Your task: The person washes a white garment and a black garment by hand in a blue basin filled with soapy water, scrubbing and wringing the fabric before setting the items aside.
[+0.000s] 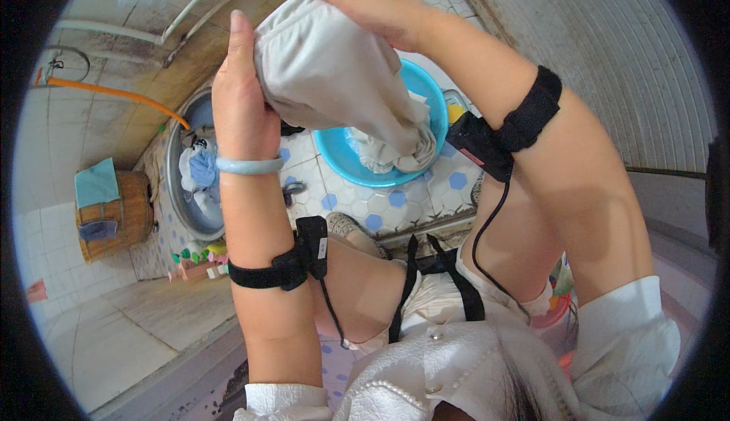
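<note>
Between my two hands a pale grey cloth garment (331,67) with a gathered elastic edge is held up and spread. My left hand (245,90) grips its left side, thumb upward, with a pale bangle (249,165) at the wrist. On the upper right side my right hand (370,5) has hold of it; the fingers of both hands are mostly hidden behind the cloth. The garment's lower end hangs bunched into a bright blue plastic basin (365,179) on the floor. Whitish wet-looking cloth (365,150) lies in that basin, partly covered by the garment.
Left of the basin stands a large metal tub (177,204) with blue and white laundry (202,167); an orange hose (120,91) runs to it. A wooden barrel (134,210) draped with cloths, several bottles (197,256), a ribbed shutter-like panel (604,62) and a raised sill (422,230) surround the tiled floor.
</note>
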`<state>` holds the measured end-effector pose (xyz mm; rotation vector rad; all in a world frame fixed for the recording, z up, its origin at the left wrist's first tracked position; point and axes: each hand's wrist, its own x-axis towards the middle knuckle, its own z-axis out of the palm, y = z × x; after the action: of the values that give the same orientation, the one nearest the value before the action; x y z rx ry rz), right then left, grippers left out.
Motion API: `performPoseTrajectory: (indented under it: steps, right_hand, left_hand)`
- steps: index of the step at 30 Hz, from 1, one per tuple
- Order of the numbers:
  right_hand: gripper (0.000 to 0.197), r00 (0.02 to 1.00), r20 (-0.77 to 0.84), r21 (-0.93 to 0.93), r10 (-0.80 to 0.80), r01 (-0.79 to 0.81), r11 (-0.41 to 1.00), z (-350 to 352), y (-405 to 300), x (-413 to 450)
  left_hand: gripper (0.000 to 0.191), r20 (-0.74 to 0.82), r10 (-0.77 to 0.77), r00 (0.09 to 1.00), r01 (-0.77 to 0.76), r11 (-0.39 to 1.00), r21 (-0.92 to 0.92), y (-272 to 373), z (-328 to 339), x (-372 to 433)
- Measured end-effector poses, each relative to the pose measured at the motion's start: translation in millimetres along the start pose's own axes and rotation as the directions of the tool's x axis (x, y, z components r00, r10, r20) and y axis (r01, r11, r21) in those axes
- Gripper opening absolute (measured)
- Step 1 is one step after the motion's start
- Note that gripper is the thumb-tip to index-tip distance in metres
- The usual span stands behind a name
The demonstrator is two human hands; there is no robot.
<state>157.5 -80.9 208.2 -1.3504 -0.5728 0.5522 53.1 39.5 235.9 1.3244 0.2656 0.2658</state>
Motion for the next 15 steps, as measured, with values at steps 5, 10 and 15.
performPoseTrajectory:
  steps: [5, 10, 15]
  right_hand:
    - [0.056, 0.998, 0.066, 0.280, 0.006, -0.024, 0.960, -16.6, -13.8, -5.2]
    - [0.032, 0.990, -0.050, 0.613, -0.134, 0.137, 0.778, -42.6, -23.6, -8.2]
    - [0.033, 0.936, 0.116, 0.726, -0.331, 0.147, 0.671, -91.1, -9.5, -3.8]
  left_hand:
    - [0.039, 0.239, -0.138, 0.961, 0.072, 0.961, 0.266, 6.9, -5.4, -14.1]
    - [0.032, 0.313, -0.414, 0.855, 0.110, 0.733, 0.671, 1.3, -18.0, -17.2]
    - [0.028, 0.293, -0.253, 0.922, -0.014, 0.734, 0.679, 9.7, -30.7, -15.3]
